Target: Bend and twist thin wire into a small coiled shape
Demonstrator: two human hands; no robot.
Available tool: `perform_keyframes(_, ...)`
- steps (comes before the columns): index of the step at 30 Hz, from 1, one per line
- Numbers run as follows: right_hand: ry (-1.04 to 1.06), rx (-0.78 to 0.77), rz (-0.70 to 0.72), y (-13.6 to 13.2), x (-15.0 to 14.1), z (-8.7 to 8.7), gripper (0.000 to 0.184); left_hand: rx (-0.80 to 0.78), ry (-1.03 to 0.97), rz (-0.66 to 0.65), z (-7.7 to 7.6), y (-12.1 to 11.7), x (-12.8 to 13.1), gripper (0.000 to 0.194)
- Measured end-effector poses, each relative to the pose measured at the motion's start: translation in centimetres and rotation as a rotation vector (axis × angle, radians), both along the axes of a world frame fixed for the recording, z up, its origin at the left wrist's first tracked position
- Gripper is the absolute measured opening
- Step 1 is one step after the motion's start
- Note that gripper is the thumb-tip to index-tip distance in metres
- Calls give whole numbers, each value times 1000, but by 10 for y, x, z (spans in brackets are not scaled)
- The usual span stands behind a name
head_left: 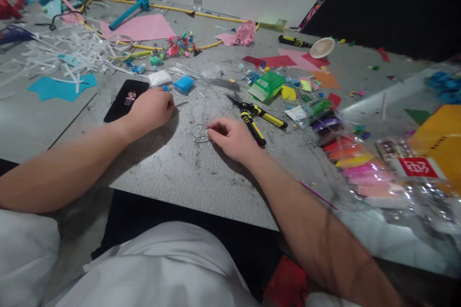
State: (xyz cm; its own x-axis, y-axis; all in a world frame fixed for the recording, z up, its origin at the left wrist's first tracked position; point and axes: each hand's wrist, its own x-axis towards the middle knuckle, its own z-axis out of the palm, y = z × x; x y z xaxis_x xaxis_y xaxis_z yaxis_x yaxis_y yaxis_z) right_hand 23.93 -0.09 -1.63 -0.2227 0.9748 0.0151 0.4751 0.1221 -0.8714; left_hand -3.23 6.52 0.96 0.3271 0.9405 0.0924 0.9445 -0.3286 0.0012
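My right hand is closed in a pinch at the end of a thin bent wire, which lies low over the grey table. My left hand is curled shut beside the black phone. A small blue bit shows at its far side; whether the fingers hold it I cannot tell. Just beyond that hand lie a white clay packet and a blue clay packet. Near my right hand rest the yellow-and-black pliers, their jaws pointing away to the left.
A bundle of thin wires lies beyond my hands. White paper strips and pink paper spread at the back left. To the right are a green packet, coloured clay packs and a white paper cup.
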Motion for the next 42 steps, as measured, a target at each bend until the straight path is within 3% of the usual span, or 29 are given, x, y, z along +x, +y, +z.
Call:
perform_keyframes(8,-11,-20,8,-2,0,4,17,61,-105,26,-3,-3,1,32)
perform_keyframes(14,37,-41,0,-3,-1,5,18,21,-185,27,5,-6,2,29)
perform_keyframes(21,87,-97,22,-2,0,5,25,-114,-664,-135,4,-14,15,24)
perform_keyframes(28,141,-145,13,0,0,5,28,-219,-929,-199,-1,-30,20,21)
perform_keyframes(36,316,-199,36,0,-1,6,22,-444,-998,-229,-6,-32,22,23)
perform_keyframes(42,444,-184,80,1,0,4,34,-498,-938,-209,-7,-30,21,37)
